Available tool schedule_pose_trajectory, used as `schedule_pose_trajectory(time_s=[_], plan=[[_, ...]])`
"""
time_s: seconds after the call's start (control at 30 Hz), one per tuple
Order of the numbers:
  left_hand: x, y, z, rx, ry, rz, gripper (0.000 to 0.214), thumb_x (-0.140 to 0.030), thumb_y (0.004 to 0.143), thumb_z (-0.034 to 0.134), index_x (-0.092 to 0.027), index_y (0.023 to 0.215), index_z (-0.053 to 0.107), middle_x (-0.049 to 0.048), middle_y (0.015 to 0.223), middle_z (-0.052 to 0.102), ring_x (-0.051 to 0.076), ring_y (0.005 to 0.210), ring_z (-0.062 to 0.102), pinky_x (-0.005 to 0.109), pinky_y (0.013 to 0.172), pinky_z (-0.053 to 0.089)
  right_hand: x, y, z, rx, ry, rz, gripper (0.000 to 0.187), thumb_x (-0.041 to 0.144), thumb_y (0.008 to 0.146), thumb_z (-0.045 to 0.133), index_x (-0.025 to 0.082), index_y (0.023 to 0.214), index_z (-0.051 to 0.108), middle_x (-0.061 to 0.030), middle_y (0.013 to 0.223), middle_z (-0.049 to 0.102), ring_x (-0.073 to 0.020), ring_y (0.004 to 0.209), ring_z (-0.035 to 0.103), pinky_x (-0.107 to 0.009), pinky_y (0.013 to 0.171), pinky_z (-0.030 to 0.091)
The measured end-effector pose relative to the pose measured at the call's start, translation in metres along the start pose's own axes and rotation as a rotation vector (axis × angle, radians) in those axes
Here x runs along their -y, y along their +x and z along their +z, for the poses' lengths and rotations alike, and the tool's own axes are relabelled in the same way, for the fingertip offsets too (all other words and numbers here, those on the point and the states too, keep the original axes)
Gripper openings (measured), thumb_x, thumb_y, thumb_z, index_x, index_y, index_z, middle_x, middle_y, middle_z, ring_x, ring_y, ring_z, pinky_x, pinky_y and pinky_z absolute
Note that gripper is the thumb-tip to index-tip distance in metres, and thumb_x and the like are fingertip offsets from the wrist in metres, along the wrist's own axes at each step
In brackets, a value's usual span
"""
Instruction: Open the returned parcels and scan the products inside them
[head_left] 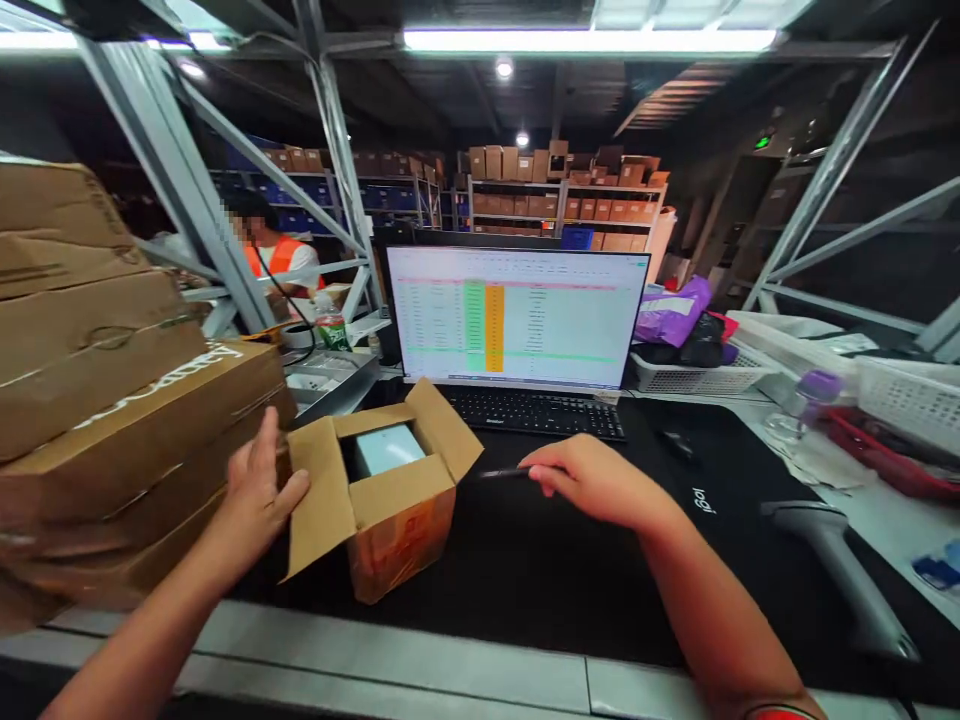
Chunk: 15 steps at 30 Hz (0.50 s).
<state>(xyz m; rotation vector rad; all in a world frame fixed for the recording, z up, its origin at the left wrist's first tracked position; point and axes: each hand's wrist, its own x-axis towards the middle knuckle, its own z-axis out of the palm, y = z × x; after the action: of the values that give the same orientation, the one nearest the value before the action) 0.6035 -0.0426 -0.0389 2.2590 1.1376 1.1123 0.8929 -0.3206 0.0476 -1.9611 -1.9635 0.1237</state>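
An open cardboard box (401,540) stands on the black desk mat with its flaps spread out. Inside it lies a pale blue box (388,449). My left hand (259,480) is at the box's left flap, fingers stretched and apart, gripping nothing. To the right of the box, my right hand (574,475) is closed around a thin dark stick-like tool (504,473), whose tip points left toward the box. Whether it is a pen or a knife I cannot tell.
Stacked cardboard cartons (97,380) rise at the left. Behind the box are a keyboard (517,412) and a monitor (517,320). A barcode scanner (847,570) and a mouse (677,444) lie at right, near white baskets (697,376). Beyond the frame sits a person (281,260) in an orange vest.
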Motion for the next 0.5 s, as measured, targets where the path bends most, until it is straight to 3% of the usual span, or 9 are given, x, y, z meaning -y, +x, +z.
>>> schedule_pose_trajectory(time_s=[0.07,0.13,0.2,0.27,0.37,0.43,0.5], plan=[[0.006,0.015,-0.011,0.105,0.192,0.226,0.060,-0.037,0.083,0.049,-0.025,0.141,0.054,0.0100,0.163,0.029,0.036,0.149,0.028,0.053,0.121,0.024,-0.013,-0.004,-0.017,-0.039,0.043,0.011,0.030,0.030,0.101,0.046,0.021,0.089,0.072,0.0017,0.077,0.070,-0.0122,0.072,0.061,-0.025,0.065,0.036],[0.006,0.027,-0.019,0.267,0.245,0.359,0.039,-0.036,0.084,0.045,-0.025,0.111,0.072,0.0066,0.164,0.032,0.034,0.152,0.025,0.050,0.122,0.021,-0.027,-0.013,-0.030,-0.065,0.088,0.003,0.029,0.033,0.101,0.047,0.022,0.098,0.073,0.0006,0.082,0.072,-0.0131,0.076,0.062,-0.024,0.068,0.038],[-0.002,0.032,-0.022,0.386,0.262,0.314,0.038,-0.041,0.088,0.041,-0.022,0.092,0.073,0.0107,0.158,0.042,0.033,0.148,0.034,0.048,0.120,0.025,-0.049,-0.028,-0.042,-0.081,0.130,0.078,0.030,0.038,0.099,0.048,0.024,0.108,0.074,-0.0002,0.085,0.073,-0.0139,0.077,0.064,-0.024,0.069,0.041],[-0.014,0.034,-0.018,0.421,0.310,0.199,0.043,-0.048,0.090,0.038,-0.019,0.085,0.069,0.0155,0.154,0.047,0.034,0.143,0.042,0.050,0.118,0.029,-0.082,-0.044,-0.053,-0.184,0.115,0.335,0.035,0.043,0.099,0.047,0.022,0.104,0.075,-0.0017,0.079,0.072,-0.0143,0.070,0.063,-0.025,0.062,0.041],[-0.029,0.032,-0.010,0.404,0.401,0.177,0.043,-0.051,0.091,0.037,-0.019,0.082,0.063,0.0181,0.155,0.045,0.036,0.143,0.040,0.055,0.116,0.029,-0.138,-0.060,-0.063,-0.440,0.006,0.772,0.040,0.047,0.097,0.052,0.015,0.089,0.074,-0.0054,0.071,0.068,-0.0149,0.061,0.060,-0.027,0.055,0.041],[-0.033,0.031,-0.007,0.405,0.427,0.220,0.042,-0.052,0.091,0.039,-0.019,0.094,0.066,0.0165,0.158,0.041,0.035,0.145,0.038,0.056,0.115,0.030,-0.169,-0.059,-0.060,-0.543,-0.049,0.889,0.036,0.047,0.095,0.059,0.013,0.094,0.071,-0.0063,0.081,0.069,-0.0150,0.069,0.063,-0.027,0.061,0.048],[-0.031,0.032,-0.006,0.441,0.437,0.223,0.049,-0.053,0.092,0.040,-0.024,0.123,0.065,0.0125,0.160,0.038,0.036,0.146,0.036,0.058,0.114,0.030,-0.190,-0.051,-0.050,-0.567,-0.065,0.903,0.032,0.044,0.095,0.061,0.014,0.105,0.067,-0.0062,0.097,0.069,-0.0151,0.081,0.065,-0.030,0.071,0.054]])
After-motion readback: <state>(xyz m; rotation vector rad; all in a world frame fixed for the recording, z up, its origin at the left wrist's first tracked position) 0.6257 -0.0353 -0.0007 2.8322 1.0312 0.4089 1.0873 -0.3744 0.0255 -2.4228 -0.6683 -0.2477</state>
